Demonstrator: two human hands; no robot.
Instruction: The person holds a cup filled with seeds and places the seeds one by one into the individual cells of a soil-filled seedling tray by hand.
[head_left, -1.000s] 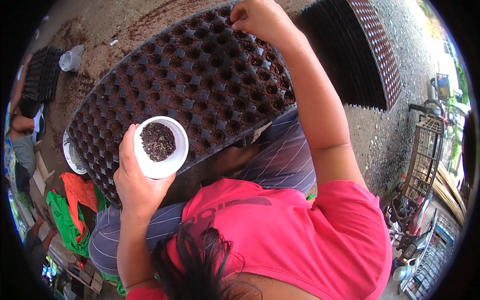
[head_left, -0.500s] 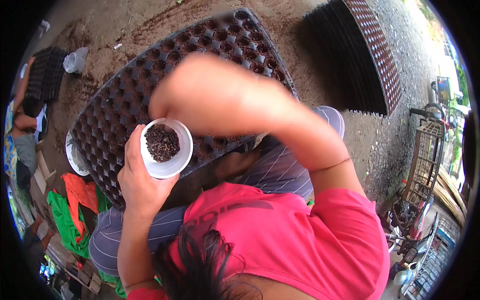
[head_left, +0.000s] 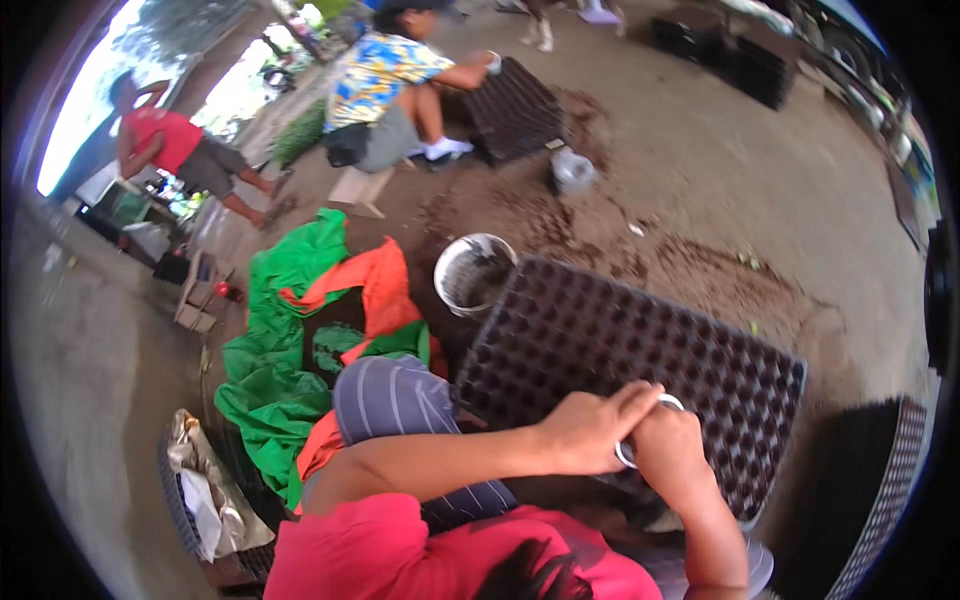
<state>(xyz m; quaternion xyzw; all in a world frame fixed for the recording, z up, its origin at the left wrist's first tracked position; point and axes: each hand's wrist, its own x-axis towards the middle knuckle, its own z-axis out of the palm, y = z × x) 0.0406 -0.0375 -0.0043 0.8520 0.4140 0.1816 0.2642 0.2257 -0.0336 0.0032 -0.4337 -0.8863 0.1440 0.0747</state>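
My left hand (head_left: 585, 432) is wrapped around a white plastic cup (head_left: 624, 456), and only parts of its rim show between the hands. Over the cup's mouth sits my right hand (head_left: 670, 450), its fingers curled in and their tips hidden, so whatever they hold is out of sight. The cup's contents are hidden too. Both hands are above the near part of a large black seedling tray (head_left: 800, 385). Dark brown soil fills the tray's rows of round cells.
A white bucket (head_left: 447, 262) stands by the tray's far left corner, beside green cloth (head_left: 265, 350) and orange cloth (head_left: 385, 290). Stacked black trays (head_left: 850, 500) rise at right. Farther off, a crouching person (head_left: 385, 85) works at another tray stack (head_left: 515, 110) near a clear container (head_left: 573, 172).
My view has swung left, toward the bucket and the other person. My right hand, blurred beside the cup before, is now over its mouth. The dark granules in the cup no longer show.
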